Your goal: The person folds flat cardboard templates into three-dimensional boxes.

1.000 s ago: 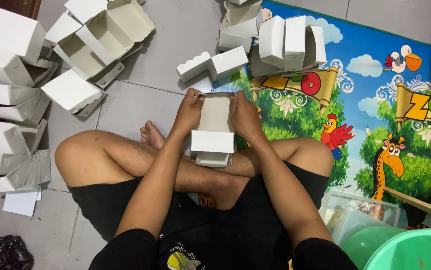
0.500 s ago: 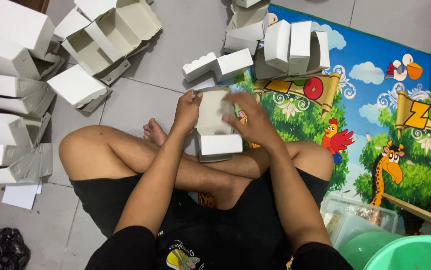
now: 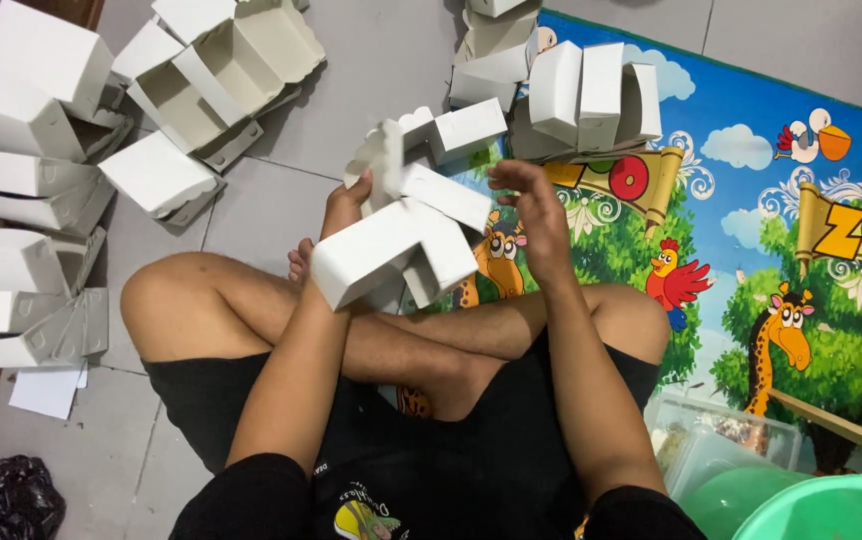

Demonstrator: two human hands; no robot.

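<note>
I sit cross-legged on the floor. My left hand (image 3: 343, 205) grips a white cardboard box (image 3: 396, 245) that is tilted with its flaps spread. The hand is partly hidden behind the box. My right hand (image 3: 531, 205) hovers just to the right of the box, fingers loosely curled, close to a flap; I cannot tell whether it touches.
Folded white boxes are stacked at the left (image 3: 21, 180), open ones lie at the top left (image 3: 221, 70), more stand at the top centre (image 3: 581, 90). A colourful cartoon play mat (image 3: 801, 220) covers the right. A green tub (image 3: 831, 510) and clear container (image 3: 711, 445) sit bottom right.
The box was upright between both hands; now it is turned sideways and raised in my left hand. My right hand has come off it to the right.
</note>
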